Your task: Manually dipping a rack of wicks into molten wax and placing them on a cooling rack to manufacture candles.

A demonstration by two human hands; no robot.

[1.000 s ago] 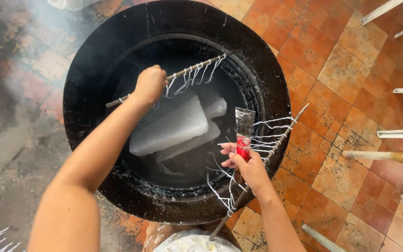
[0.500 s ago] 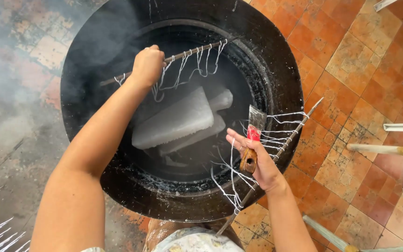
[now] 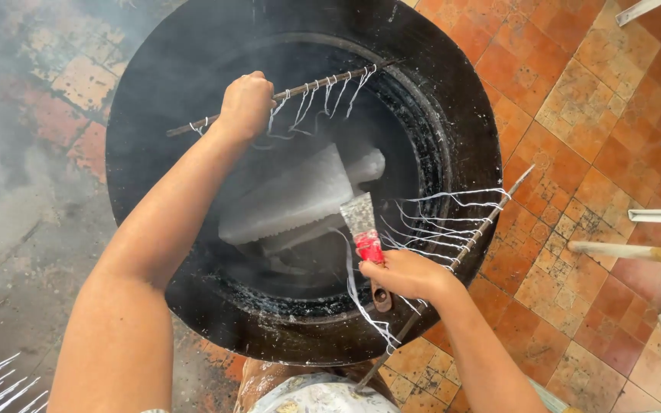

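Hands grip thin sticks hung with white strings: left hand [image 3: 245, 102] one, right hand [image 3: 411, 274] another.

Bare forearms, no sleeves (pale patterned garment at the waist)

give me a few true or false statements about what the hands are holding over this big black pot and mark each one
1. The left hand grips a thin stick hung with white strings. True.
2. The right hand holds only a scraper. False: it holds a red-handled scraper and a second stringed stick.
3. The black pot is empty. False: pale white blocks lie inside.
4. The pot stands on a floor of orange tiles. True.
5. Both sticks lie flat on the floor. False: each is held up at the pot.
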